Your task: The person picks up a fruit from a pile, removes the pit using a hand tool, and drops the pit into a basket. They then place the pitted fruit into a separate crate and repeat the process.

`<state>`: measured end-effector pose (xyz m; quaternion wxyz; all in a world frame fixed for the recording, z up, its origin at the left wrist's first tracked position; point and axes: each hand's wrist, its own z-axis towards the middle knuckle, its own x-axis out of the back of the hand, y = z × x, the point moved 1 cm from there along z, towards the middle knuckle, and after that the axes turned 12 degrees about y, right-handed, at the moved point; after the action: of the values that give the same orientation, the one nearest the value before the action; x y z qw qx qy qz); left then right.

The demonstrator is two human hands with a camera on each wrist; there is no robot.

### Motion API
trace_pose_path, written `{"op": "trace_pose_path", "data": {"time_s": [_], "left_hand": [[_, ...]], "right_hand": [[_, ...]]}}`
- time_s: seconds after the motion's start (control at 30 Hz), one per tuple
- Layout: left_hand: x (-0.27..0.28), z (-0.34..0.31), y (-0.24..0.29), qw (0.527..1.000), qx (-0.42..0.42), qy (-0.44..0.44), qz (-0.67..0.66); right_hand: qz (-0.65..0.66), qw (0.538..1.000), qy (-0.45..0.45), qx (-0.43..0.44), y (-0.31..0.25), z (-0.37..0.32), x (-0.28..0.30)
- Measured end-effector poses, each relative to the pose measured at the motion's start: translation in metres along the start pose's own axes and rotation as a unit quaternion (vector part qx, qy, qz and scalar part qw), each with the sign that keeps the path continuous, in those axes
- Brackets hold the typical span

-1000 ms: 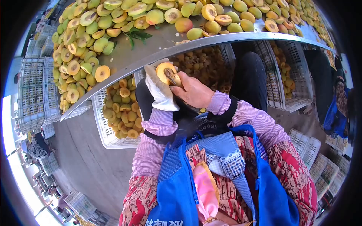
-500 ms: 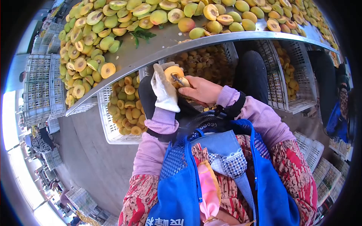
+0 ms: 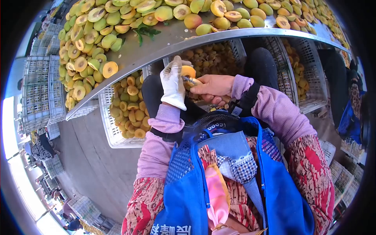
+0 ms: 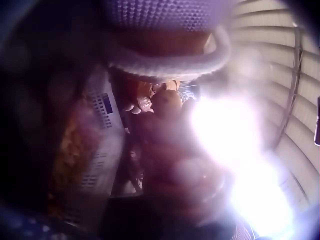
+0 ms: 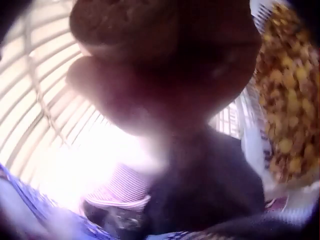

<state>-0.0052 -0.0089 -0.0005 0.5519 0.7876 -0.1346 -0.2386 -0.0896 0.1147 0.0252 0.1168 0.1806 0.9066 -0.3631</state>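
Observation:
My left hand [image 3: 172,84], in a white glove, grips an orange-fleshed peach half [image 3: 188,71] above my lap. The bare right hand [image 3: 214,86] holds a small pitting tool [image 3: 187,79] with a metal tip and a light-coloured handle. That tip is right at the lower edge of the peach half, and the right thumb lies along the handle. In the left wrist view the fingers [image 4: 180,170] are dark and washed out by glare. The right wrist view shows the right hand [image 5: 165,75] close up and blurred, with the tool's tip hidden.
A metal table [image 3: 137,55] with a raised rim carries piles of halved fruit [image 3: 84,51] and some leaves [image 3: 145,32]. Below it stand a white crate [image 3: 117,137] of fruit halves, a crate of darker pieces [image 3: 211,58] and another crate [image 3: 288,74] at right.
The left hand has turned, so the peach half's cut face is less visible. The right hand has moved slightly right and rotated, with the tool's tip now at the fruit's lower edge.

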Motion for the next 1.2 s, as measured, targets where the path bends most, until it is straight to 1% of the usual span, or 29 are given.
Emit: {"op": "trace_pose_path", "data": {"time_s": [0.03,0.07,0.13,0.17,0.2,0.27,0.33,0.37,0.4,0.47,0.57,0.6,0.67,0.7,0.73,0.77,0.8,0.83,0.87,0.9,0.93,0.97,1.0,1.03,1.07,1.1,1.13,1.17,1.2], "left_hand": [[0.000,-0.004,0.007,0.996,0.069,-0.028,-0.047],[0.002,-0.006,0.008,0.996,0.069,-0.028,-0.046],[0.004,-0.006,0.006,0.993,0.095,-0.063,-0.011],[0.004,-0.008,0.003,0.997,0.053,-0.056,-0.023],[0.004,-0.008,0.001,0.997,0.054,-0.055,-0.022],[0.004,-0.008,0.002,0.986,-0.128,-0.085,0.063],[0.002,-0.010,0.006,0.982,-0.142,-0.100,0.077],[0.002,-0.010,0.007,0.986,-0.078,-0.144,0.035],[0.001,-0.011,0.008,0.982,-0.012,-0.188,-0.008],[-0.002,-0.015,0.008,0.980,0.012,-0.198,-0.031],[-0.009,-0.021,0.007,0.979,0.120,-0.137,-0.089],[-0.014,-0.025,0.008,0.980,0.116,-0.136,-0.088],[-0.023,-0.031,0.011,0.956,0.185,-0.092,-0.208],[-0.022,-0.028,0.017,0.963,0.144,-0.083,-0.211],[-0.017,-0.023,0.022,0.978,0.081,-0.008,-0.190],[-0.002,-0.021,0.035,0.988,0.032,0.018,-0.149],[0.023,-0.010,0.045,0.988,0.006,0.079,-0.135],[0.039,-0.013,0.072,0.985,-0.016,0.144,-0.093],[0.073,0.000,0.077,0.939,-0.222,0.221,0.141],[0.112,0.018,0.092,0.777,-0.379,0.214,0.455],[0.112,0.015,0.111,0.641,-0.358,0.318,0.600],[0.110,0.021,0.117,0.645,-0.364,0.317,0.593],[0.106,0.028,0.122,0.648,-0.369,0.316,0.586],[0.094,0.038,0.124,0.731,-0.360,0.231,0.531],[0.074,0.051,0.122,0.802,-0.344,0.143,0.467],[0.043,0.056,0.121,0.791,-0.365,0.072,0.486],[0.007,0.061,0.114,0.830,-0.335,0.011,0.446],[0.007,0.081,0.103,0.839,-0.308,-0.002,0.448],[-0.042,0.104,0.081,0.777,-0.378,-0.117,0.489]], "right_hand": [[0.019,1.000,0.015,-0.009,-0.006,-0.010,-0.004],[0.020,1.000,0.015,-0.008,-0.004,-0.007,-0.005],[0.083,0.994,-0.053,-0.039,0.002,-0.004,-0.004],[0.121,0.989,-0.085,-0.028,0.005,-0.006,-0.005],[0.123,0.988,-0.085,-0.029,0.008,-0.006,-0.005],[0.169,0.977,-0.131,0.002,0.013,-0.003,-0.004],[0.180,0.970,-0.161,0.021,0.019,-0.002,-0.001],[0.193,0.962,-0.190,0.039,0.023,-0.001,0.001],[0.193,0.962,-0.190,0.039,0.027,0.002,0.002],[0.241,0.939,-0.238,0.062,0.033,0.005,0.005],[0.261,0.924,-0.269,0.074,0.034,0.003,0.007],[0.259,0.924,-0.272,0.076,0.034,0.002,0.007],[0.278,0.897,-0.334,0.081,0.033,-0.002,0.007],[0.273,0.898,-0.336,0.083,0.034,-0.007,0.010],[0.294,0.900,-0.309,0.085,0.038,-0.013,0.013],[0.315,0.902,-0.281,0.091,0.038,-0.017,0.016],[0.291,0.924,-0.231,0.093,0.034,-0.020,0.019],[0.198,0.972,-0.080,0.102,0.033,-0.017,0.019],[0.101,0.986,0.075,0.107,0.032,-0.013,0.017],[-0.172,0.926,0.285,0.176,0.031,-0.013,0.016],[-0.286,0.805,0.383,0.352,0.056,0.014,0.028],[-0.221,0.875,0.343,0.261,0.045,0.005,0.023],[-0.153,0.929,0.295,0.165,0.034,-0.002,0.016],[-0.264,0.837,0.379,0.294,0.040,0.009,0.016],[-0.263,0.838,0.377,0.294,0.048,0.018,0.017],[-0.256,0.846,0.358,0.302,0.046,0.021,0.016],[-0.247,0.853,0.340,0.308,0.044,0.024,0.017],[-0.241,0.864,0.340,0.281,0.040,0.021,0.019],[-0.240,0.864,0.344,0.279,0.039,0.023,0.019]]}}
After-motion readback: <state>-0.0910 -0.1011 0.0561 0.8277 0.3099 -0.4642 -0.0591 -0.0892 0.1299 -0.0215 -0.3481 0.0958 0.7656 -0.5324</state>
